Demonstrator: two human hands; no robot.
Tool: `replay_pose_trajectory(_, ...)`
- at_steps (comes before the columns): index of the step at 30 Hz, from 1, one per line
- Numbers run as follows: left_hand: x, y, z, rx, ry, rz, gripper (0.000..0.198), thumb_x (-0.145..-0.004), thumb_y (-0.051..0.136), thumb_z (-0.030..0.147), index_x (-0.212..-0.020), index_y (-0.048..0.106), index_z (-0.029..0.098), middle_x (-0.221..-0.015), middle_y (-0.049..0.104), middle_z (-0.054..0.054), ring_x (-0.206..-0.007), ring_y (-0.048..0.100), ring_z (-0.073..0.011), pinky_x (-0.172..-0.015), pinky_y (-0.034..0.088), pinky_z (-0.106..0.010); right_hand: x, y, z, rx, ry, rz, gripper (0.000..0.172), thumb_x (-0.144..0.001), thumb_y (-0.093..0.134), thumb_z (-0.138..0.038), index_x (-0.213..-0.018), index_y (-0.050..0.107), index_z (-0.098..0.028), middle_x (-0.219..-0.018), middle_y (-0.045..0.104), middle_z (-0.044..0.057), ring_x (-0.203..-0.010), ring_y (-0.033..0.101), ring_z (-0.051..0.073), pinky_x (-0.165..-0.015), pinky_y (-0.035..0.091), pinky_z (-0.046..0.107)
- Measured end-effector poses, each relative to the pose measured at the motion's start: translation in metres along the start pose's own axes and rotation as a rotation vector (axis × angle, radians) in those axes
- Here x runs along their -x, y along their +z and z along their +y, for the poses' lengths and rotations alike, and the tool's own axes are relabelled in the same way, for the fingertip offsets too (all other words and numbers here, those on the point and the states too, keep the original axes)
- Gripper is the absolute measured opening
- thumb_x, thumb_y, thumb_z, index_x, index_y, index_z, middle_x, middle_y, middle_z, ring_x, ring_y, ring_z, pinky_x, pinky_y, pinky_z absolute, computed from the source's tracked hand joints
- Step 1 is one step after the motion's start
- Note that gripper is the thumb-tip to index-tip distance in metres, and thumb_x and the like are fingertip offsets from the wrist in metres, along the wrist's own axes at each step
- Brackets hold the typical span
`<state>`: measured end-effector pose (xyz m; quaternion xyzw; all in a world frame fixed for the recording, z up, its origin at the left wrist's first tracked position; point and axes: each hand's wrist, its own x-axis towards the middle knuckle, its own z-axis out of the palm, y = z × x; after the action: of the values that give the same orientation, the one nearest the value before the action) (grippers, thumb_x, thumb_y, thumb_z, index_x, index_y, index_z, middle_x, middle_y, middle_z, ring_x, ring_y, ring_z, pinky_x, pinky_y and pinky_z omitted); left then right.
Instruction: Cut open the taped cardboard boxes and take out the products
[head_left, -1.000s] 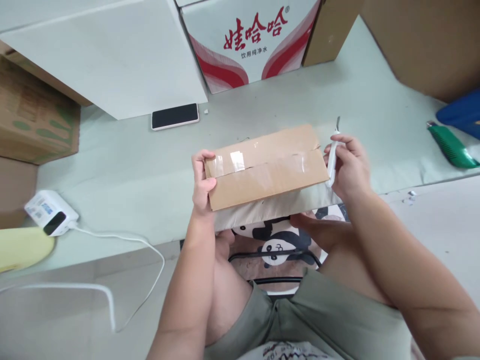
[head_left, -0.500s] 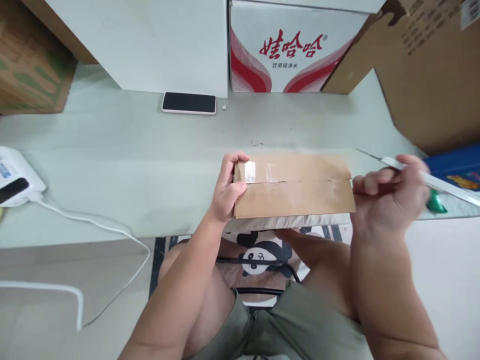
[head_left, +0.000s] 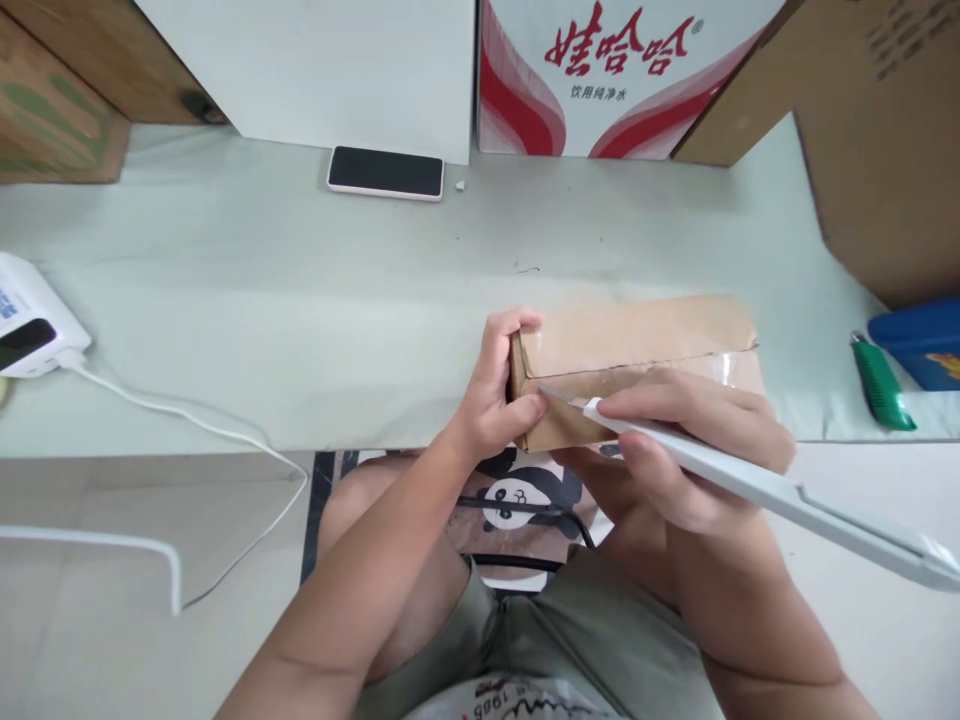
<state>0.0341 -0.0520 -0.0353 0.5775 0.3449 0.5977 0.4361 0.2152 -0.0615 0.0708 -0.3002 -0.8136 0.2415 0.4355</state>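
Observation:
A taped cardboard box (head_left: 645, 335) is tilted near the front edge of the covered table. My left hand (head_left: 499, 390) grips its left end, thumb on the near face and fingers over the far side. In my right hand (head_left: 697, 440) is a white utility knife (head_left: 750, 480), its handle pointing out to the lower right. The thin blade reaches the box's left end beside my left thumb, just below the lengthwise seam. Whether the blade has gone into the cardboard I cannot tell. My right fingers cover part of the box's near right side.
A phone (head_left: 386, 173) lies at the back, before a white box (head_left: 315, 70) and a red-and-white carton (head_left: 600, 90). A white device (head_left: 37, 320) with a cable is at left. A green-handled object (head_left: 881, 385) and a blue item (head_left: 919, 345) lie at right.
My right hand has brought the knife from the box's right side across to its left end. The box looks turned around: the shiny tape patch now shows at the right, and its left end faces me more.

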Motion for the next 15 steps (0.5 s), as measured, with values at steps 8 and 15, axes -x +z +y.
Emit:
replay_pose_trajectory(8,0.0032,0.0013,0.0066,-0.008,-0.027,-0.001,0.063,-0.084,0.065,0.066,-0.135,0.05,0.032,-0.133,0.054,-0.01,-0.114,0.059,-0.0296,-0.098,0.056,-0.044,0.0022,-0.0019,-0.0016,0.039,0.027,-0.014,0.012,-0.09,0.066,-0.02,-0.094,0.075,-0.026,-0.071,0.072,0.001,-0.053,0.062,0.015,-0.05,0.05,0.03)
replay_pose_trajectory(15,0.0032,0.0055,0.0103,0.0,-0.109,0.095,0.07,-0.076,0.069,0.074,-0.129,0.056,0.031,-0.123,0.06,-0.009,-0.112,0.061,-0.0302,-0.099,0.056,-0.044,0.0015,-0.0013,-0.003,0.027,0.057,-0.042,0.011,-0.092,0.065,-0.02,-0.092,0.074,-0.026,-0.073,0.072,0.0,-0.057,0.064,0.015,-0.055,0.053,0.031)
